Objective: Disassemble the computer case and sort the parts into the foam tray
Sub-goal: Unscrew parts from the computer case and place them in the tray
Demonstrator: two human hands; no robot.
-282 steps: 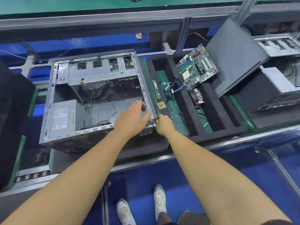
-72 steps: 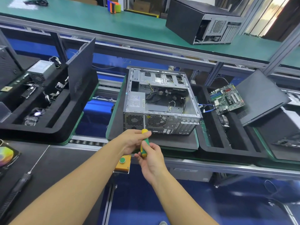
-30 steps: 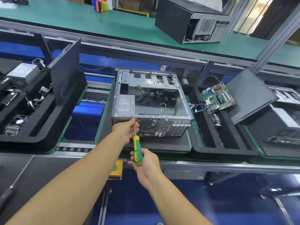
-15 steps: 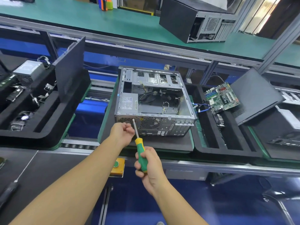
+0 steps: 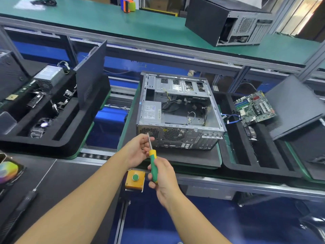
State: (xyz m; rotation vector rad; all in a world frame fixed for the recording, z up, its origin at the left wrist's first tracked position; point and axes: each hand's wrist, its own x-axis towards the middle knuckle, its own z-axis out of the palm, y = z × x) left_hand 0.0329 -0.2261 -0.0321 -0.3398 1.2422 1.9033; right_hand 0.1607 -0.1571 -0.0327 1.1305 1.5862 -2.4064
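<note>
Nearly upright screwdriver (image 5: 152,154) (right hand (image 5: 163,181))

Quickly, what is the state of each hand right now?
The left hand pinches the shaft of the screwdriver.
The right hand grips the screwdriver by its handle.

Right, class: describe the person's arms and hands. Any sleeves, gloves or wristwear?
No sleeves show: the left arm and right arm are bare to the frame's edge. The left hand and right hand wear no gloves, and no watch, band or ring is visible.
</note>
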